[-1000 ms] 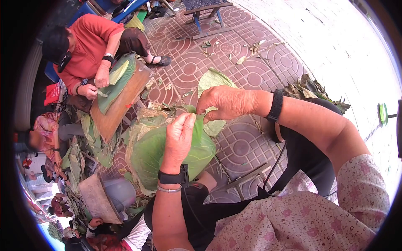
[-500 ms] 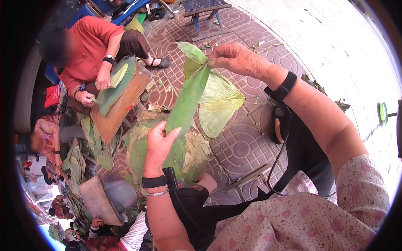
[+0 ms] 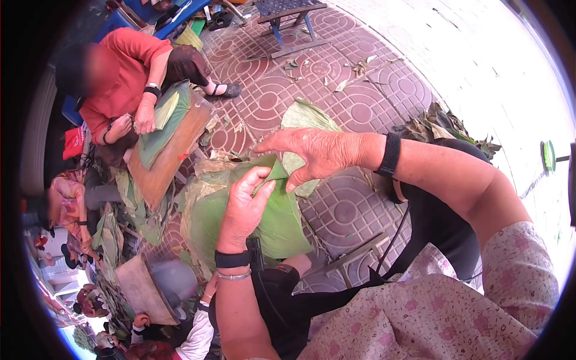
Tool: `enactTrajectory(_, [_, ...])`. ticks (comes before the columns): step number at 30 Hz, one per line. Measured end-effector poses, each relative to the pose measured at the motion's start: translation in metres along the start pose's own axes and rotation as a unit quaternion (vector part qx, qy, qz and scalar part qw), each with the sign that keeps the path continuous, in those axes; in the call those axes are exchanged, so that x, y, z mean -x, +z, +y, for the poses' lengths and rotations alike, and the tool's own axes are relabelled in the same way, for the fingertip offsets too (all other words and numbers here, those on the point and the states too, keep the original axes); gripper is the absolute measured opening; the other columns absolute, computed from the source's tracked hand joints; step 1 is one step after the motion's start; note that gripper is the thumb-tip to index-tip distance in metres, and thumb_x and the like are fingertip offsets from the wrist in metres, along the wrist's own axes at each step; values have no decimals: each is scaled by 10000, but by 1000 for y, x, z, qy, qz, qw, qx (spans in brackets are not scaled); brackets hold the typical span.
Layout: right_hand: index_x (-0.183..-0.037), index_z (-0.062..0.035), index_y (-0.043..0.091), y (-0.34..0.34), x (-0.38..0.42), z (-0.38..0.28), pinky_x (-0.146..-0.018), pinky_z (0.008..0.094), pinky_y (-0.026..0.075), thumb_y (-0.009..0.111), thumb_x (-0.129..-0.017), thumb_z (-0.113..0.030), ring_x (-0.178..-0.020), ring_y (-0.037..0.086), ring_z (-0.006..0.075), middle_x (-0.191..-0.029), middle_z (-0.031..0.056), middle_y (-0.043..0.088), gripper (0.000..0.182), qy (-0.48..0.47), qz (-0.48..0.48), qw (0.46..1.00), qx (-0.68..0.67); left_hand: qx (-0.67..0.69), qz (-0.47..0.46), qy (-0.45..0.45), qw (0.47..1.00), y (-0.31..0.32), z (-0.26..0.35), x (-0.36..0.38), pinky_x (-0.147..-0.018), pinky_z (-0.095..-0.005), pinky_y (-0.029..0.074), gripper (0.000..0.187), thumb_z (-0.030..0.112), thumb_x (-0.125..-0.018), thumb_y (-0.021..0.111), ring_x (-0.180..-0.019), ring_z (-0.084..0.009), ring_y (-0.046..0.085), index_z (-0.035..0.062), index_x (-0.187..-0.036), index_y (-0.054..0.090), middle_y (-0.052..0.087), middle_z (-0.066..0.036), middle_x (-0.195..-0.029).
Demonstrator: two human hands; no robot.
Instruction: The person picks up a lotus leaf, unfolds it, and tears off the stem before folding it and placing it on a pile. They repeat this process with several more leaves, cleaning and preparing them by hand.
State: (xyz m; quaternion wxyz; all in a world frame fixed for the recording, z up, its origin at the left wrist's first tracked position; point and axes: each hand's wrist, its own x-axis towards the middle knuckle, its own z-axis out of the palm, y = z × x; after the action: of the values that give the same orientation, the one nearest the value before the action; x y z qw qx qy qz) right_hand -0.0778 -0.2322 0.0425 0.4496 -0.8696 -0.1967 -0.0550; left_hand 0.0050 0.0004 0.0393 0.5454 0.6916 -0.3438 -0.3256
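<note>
A broad green leaf (image 3: 279,225) lies spread over a pile of leaves in front of my knees, its upper edge raised. My left hand (image 3: 243,204) pinches that raised edge between thumb and fingers. Just to the right, my right hand (image 3: 318,153) reaches across with thumb and fingers apart, its thumb tip close to the leaf's fold. Behind it, a paler leaf (image 3: 307,114) shows partly, the rest covered by the hand. Dry yellowish leaves (image 3: 193,192) stick out at the left side of the pile.
Across from me, a person in a red top (image 3: 129,60) handles leaves on a wooden board (image 3: 171,159). A stool (image 3: 291,24) stands on the patterned tiles at the back. Leaf scraps (image 3: 447,126) are heaped at right. A slanted board (image 3: 141,285) stands at lower left.
The folded green leaf strip held up between both hands is gone from there; a wide leaf now covers the pile. My right hand has come down and opened, and my left has moved slightly right.
</note>
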Motion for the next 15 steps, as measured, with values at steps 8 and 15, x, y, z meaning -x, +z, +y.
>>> enactTrajectory(8, [-992, -15, 687, -24, -4, 21, -770, 296, 522, 680, -944, -173, -800, 660, 116, -817, 43, 702, 166, 147, 36, 972, -177, 60, -15, -106, 992, -7, 0, 2, -822, -247, 519, 191, 6, -931, 660, -933, -71, 621, -49, -1113, 645, 694, -37, -999])
enactTrajectory(15, [-916, -36, 690, -49, -9, 26, -791, 272, 541, 676, -961, -215, -830, 657, 98, -868, 21, 699, 185, 221, 167, 915, -292, 72, -27, -111, 991, -18, -19, 2, -805, -240, 502, 178, 20, -934, 669, -913, -60, 614, -29, -1105, 665, 693, -10, -1007])
